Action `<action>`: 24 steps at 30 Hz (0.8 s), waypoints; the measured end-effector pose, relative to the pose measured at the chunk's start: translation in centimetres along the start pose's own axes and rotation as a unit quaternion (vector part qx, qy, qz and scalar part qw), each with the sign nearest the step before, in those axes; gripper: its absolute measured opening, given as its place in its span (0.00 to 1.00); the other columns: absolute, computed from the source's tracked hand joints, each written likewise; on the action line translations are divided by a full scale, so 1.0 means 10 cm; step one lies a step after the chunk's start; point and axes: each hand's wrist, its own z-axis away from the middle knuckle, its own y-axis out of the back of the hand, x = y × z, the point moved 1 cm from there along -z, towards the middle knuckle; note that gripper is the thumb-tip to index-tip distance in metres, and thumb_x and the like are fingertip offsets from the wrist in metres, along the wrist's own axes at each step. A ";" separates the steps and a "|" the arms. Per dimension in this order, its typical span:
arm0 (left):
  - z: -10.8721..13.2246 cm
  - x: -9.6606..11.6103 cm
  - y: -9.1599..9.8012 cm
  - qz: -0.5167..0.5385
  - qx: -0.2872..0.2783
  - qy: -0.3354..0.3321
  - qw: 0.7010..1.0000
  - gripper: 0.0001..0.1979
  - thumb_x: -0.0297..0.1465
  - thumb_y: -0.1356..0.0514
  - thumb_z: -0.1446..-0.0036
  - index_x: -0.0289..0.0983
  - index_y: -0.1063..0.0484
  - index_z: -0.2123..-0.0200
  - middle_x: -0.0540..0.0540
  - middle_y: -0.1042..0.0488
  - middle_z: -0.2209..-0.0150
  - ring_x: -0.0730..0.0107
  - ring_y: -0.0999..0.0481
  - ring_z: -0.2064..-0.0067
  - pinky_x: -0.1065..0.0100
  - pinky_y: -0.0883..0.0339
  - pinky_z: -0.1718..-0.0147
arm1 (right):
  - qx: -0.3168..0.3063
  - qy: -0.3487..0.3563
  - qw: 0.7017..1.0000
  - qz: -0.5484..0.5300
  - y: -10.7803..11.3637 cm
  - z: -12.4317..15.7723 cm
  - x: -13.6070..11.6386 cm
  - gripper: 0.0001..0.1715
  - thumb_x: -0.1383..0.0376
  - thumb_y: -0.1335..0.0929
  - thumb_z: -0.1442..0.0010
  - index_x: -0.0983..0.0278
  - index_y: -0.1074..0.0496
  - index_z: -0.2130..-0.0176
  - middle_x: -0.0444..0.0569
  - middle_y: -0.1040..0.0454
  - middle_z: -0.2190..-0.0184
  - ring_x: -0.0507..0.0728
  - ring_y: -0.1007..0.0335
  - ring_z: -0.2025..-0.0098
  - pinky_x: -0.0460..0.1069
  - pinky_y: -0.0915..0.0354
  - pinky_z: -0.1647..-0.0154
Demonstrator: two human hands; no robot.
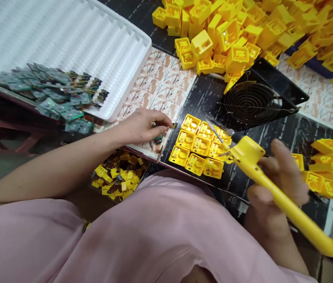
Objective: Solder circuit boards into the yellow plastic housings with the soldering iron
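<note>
A yellow hand tool (pixel 287 202) with a slim metal tip is gripped by the right hand (pixel 290 177), thumb and fingers around its handle; the tip points toward 10 o'clock, over nine open yellow cases (pixel 200 145) set in three rows on the black table (pixel 207 96). Whether the tip touches them, I cannot tell. Just beyond the cases at 9 o'clock, the left hand (pixel 145 125) bends its fingertips near a small wired part (pixel 158 139); whether it pinches anything is unclear. Outward from the cases, a black fan (pixel 249 103) stands near at 2 o'clock, a large heap of yellow housings (pixel 237 31) lies at 1, and further housings (pixel 328 169) sit at 3. Well apart at 10 o'clock, green circuit boards (pixel 68 110) with wires crowd the near edge of a white ridged tray (pixel 66 35). Small yellow pieces (pixel 119 177) lie below table level at 8.
</note>
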 end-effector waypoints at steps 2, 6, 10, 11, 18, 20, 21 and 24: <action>-0.03 0.03 -0.09 -0.019 -0.001 -0.023 1.000 0.15 0.35 0.43 0.36 0.39 0.16 0.56 0.46 0.14 0.58 0.65 0.16 0.56 0.65 0.26 0.49 | 0.115 -0.014 0.993 -0.019 -0.02 -0.02 -0.01 0.36 0.38 0.33 0.31 0.60 0.20 0.40 0.53 0.17 0.58 0.60 0.20 0.65 0.52 0.25 0.70; -0.09 0.08 -0.21 -0.051 0.006 -0.044 0.998 0.14 0.33 0.41 0.37 0.41 0.15 0.56 0.47 0.13 0.60 0.63 0.15 0.57 0.62 0.27 0.47 | 0.197 -0.043 0.977 -0.072 -0.10 -0.05 0.06 0.31 0.40 0.35 0.28 0.59 0.16 0.49 0.51 0.22 0.67 0.57 0.27 0.70 0.51 0.32 0.74; -0.11 0.16 -0.22 -0.090 0.004 -0.037 0.995 0.12 0.34 0.40 0.37 0.42 0.15 0.59 0.49 0.14 0.64 0.63 0.17 0.59 0.61 0.28 0.46 | 0.157 -0.076 0.982 -0.079 -0.09 0.01 0.06 0.24 0.46 0.30 0.30 0.59 0.17 0.48 0.52 0.19 0.63 0.58 0.24 0.69 0.51 0.30 0.72; -0.12 0.18 -0.21 -0.101 0.000 -0.034 0.994 0.12 0.34 0.41 0.37 0.41 0.15 0.59 0.49 0.15 0.65 0.63 0.17 0.59 0.60 0.28 0.46 | 0.127 -0.077 0.986 -0.077 -0.07 0.03 0.06 0.21 0.49 0.28 0.30 0.58 0.17 0.48 0.52 0.18 0.62 0.58 0.23 0.68 0.51 0.29 0.71; -0.14 0.28 -0.14 -0.144 -0.027 -0.023 0.989 0.15 0.34 0.43 0.38 0.40 0.16 0.57 0.49 0.16 0.65 0.64 0.17 0.61 0.66 0.29 0.53 | 0.041 -0.023 0.991 -0.122 -0.01 0.09 0.10 0.28 0.66 0.21 0.40 0.56 0.21 0.42 0.47 0.15 0.57 0.57 0.19 0.66 0.51 0.21 0.68; -0.15 0.29 -0.14 -0.150 -0.033 -0.029 0.988 0.15 0.33 0.43 0.38 0.41 0.16 0.58 0.50 0.16 0.65 0.65 0.17 0.61 0.67 0.29 0.53 | 0.014 0.003 0.987 -0.162 -0.02 0.08 0.10 0.30 0.71 0.21 0.42 0.55 0.21 0.42 0.46 0.15 0.58 0.57 0.18 0.65 0.50 0.21 0.68; -0.15 0.29 -0.14 -0.156 -0.035 -0.032 0.987 0.15 0.33 0.44 0.38 0.41 0.16 0.59 0.50 0.16 0.65 0.65 0.17 0.61 0.67 0.29 0.53 | -0.001 0.014 0.984 -0.176 -0.02 0.07 0.09 0.31 0.73 0.21 0.43 0.55 0.21 0.42 0.46 0.15 0.59 0.56 0.18 0.65 0.50 0.21 0.68; -0.14 0.31 -0.15 -0.173 -0.043 -0.036 0.983 0.14 0.33 0.44 0.38 0.40 0.17 0.59 0.49 0.16 0.65 0.63 0.16 0.60 0.66 0.29 0.53 | -0.036 0.035 0.982 -0.184 -0.05 0.04 0.03 0.31 0.77 0.22 0.43 0.57 0.21 0.43 0.45 0.16 0.63 0.56 0.19 0.66 0.50 0.21 0.68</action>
